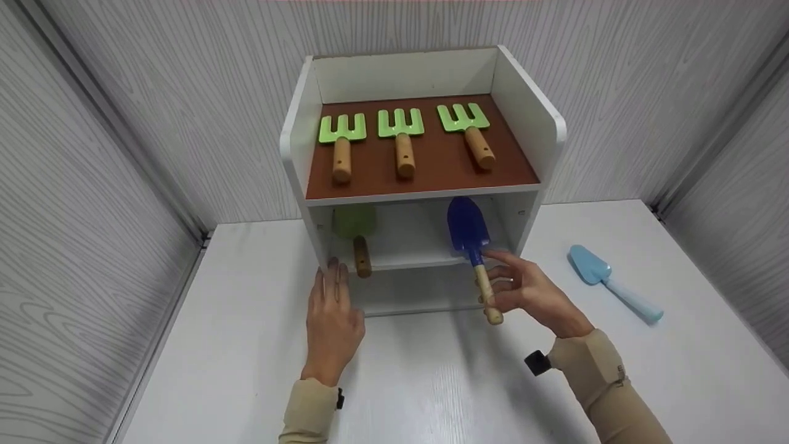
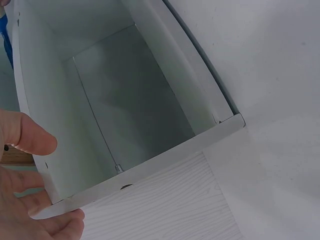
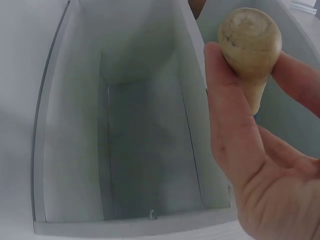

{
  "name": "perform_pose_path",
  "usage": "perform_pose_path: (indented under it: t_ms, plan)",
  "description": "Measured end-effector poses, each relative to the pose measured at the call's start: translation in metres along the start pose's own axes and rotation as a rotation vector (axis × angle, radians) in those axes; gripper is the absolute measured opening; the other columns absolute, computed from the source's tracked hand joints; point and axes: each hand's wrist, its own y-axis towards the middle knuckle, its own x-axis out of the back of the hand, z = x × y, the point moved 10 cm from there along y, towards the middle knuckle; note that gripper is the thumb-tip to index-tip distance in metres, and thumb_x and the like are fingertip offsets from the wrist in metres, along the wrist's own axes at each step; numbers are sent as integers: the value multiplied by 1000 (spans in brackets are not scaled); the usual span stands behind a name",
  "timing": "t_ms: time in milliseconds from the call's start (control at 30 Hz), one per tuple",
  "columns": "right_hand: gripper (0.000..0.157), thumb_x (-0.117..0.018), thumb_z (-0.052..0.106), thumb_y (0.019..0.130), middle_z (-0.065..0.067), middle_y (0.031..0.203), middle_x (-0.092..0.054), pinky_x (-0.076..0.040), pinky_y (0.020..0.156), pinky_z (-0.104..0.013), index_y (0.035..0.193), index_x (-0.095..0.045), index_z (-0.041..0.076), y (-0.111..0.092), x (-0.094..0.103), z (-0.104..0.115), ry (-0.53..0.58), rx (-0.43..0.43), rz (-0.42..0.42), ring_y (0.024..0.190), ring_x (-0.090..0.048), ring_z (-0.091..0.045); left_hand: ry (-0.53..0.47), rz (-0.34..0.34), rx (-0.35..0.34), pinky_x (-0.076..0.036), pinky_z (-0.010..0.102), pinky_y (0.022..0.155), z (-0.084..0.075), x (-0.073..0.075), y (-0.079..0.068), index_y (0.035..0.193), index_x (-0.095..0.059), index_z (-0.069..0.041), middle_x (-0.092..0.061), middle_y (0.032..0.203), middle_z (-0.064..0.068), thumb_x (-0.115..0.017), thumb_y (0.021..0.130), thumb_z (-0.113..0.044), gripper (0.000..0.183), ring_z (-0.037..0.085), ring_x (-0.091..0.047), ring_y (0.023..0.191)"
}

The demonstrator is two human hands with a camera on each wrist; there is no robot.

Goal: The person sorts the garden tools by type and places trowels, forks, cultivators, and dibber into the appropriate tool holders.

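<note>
In the head view, my right hand (image 1: pixel 536 299) grips the wooden handle of a blue trowel (image 1: pixel 467 225) between thumb and fingers. The blade points into the middle level of a white shelf unit (image 1: pixel 530 209), on its right side. The right wrist view shows the rounded handle end (image 3: pixel 250 42) close up. My left hand (image 1: pixel 333 330) touches the unit's left front edge with its fingers fairly straight; the left wrist view shows its fingers (image 2: pixel 67 226) at the panel edge. Beside them, a green shovel (image 1: pixel 355 222) lies on the middle shelf, its wooden handle jutting over the front.
Three green hand forks, including the middle fork (image 1: pixel 400 126), lie on the unit's brown top (image 1: pixel 431 166). A light blue trowel (image 1: pixel 592 268) lies on the white table (image 1: pixel 419 394) to the right. Below the middle shelf is a lower compartment (image 1: pixel 419 290). Grained panels surround the table.
</note>
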Motion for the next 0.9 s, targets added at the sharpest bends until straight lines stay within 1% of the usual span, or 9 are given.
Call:
perform_pose_path:
  t_ms: [233, 367, 500, 700, 900]
  plan:
    - [90, -68, -4, 82, -31, 135, -50, -60, 81, -41, 159, -21, -3, 8, -7, 7, 21, -7, 6, 104, -67, -32, 6, -7, -10, -40, 59, 107, 0, 1, 1, 143, -41, 18, -41, 148, 33, -67, 80, 7, 69, 55, -43, 132]
    - [90, -69, -5, 82, -34, 135, -50, -60, 80, -38, 158, -22, -3, 15, -9, 11, 18, -8, 1, 102, -68, -31, 4, -10, -7, -39, 59, 108, 0, 2, 3, 143, -41, 17, -41, 149, 33, -67, 80, 7, 69, 55, -42, 132]
    - [89, -70, -4, 83, -31, 133, -52, -60, 79, -36, 158, -22, -4, 21, -14, 12, 22, -15, -1, 101, -67, -26, -2, -16, -8, -40, 60, 107, 0, 1, 2, 142, -42, 18, -42, 148, 33, -68, 80, 8, 69, 55, -43, 132]
    - [88, -70, -4, 84, -29, 135, -51, -60, 77, -35, 159, -22, -2, 25, -22, 12, 54, -40, 6, 101, -67, -29, -10, -25, -12, -40, 59, 107, -1, 0, 0, 142, -43, 18, -42, 148, 33, -68, 79, 9, 69, 55, -43, 131]
    - [86, -71, -3, 84, -28, 137, -50, -60, 75, -33, 158, -27, 1, 32, -25, 19, 64, -47, -22, 96, -67, -24, -11, -35, -13, -40, 59, 107, -1, 0, -1, 142, -43, 18, -42, 147, 32, -67, 78, 10, 69, 54, -44, 130]
